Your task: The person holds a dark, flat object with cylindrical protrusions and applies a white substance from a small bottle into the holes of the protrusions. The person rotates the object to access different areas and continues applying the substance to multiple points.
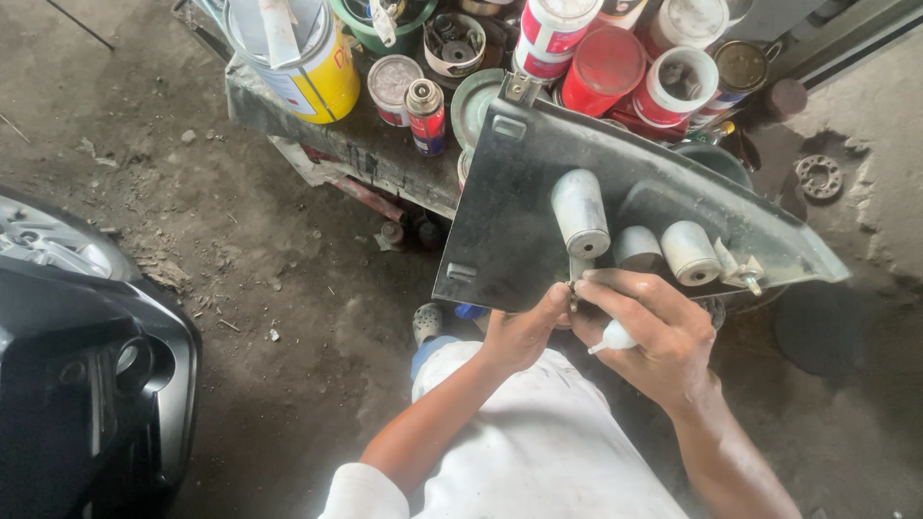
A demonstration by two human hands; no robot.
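Note:
A dark grey vehicle lamp housing (519,207) is held up with its back toward me, showing three pale bulb sockets (581,211) in a row. My left hand (522,332) grips the housing's lower edge, thumb against a small metal piece below the left socket. My right hand (656,332) pinches that same spot with its fingertips and holds a small white bulb-like piece (615,337) in its palm. My leg in white cloth (538,452) is below.
A low, dirty workbench (375,154) behind the housing is crowded with cans: a yellow tin (322,82), a spray can (426,115), several red and white tins (606,67). A black vehicle body (87,384) stands at left. Dusty concrete floor (269,288) lies between.

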